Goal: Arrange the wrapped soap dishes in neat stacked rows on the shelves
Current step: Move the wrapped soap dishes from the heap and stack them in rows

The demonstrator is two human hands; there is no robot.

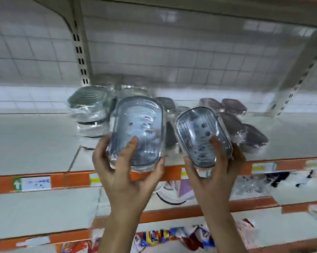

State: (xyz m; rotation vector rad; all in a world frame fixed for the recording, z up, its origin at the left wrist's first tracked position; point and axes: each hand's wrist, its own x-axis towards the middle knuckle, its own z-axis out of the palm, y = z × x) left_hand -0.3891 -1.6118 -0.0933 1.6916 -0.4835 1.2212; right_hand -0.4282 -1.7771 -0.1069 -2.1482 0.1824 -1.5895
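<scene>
Head view: L hand (125,172) & R hand (214,172) each grip wrapped soap dish (137,130), above shelf (35,143).

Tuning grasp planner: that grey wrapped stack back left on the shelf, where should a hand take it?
Probably across the narrow width of the grey stack, thumb on one long side, fingers on the other, coming from the front. The left hand holds its wrapped dish likewise. The wrap looks slippery, so clamp low.

Two bare forearms in shot, no sleeves reaching into view. The left hand (128,172) wears no ring, watch or glove; the right hand (214,172) is equally unadorned. Short, plain, unpainted nails on the thumbs.
</scene>
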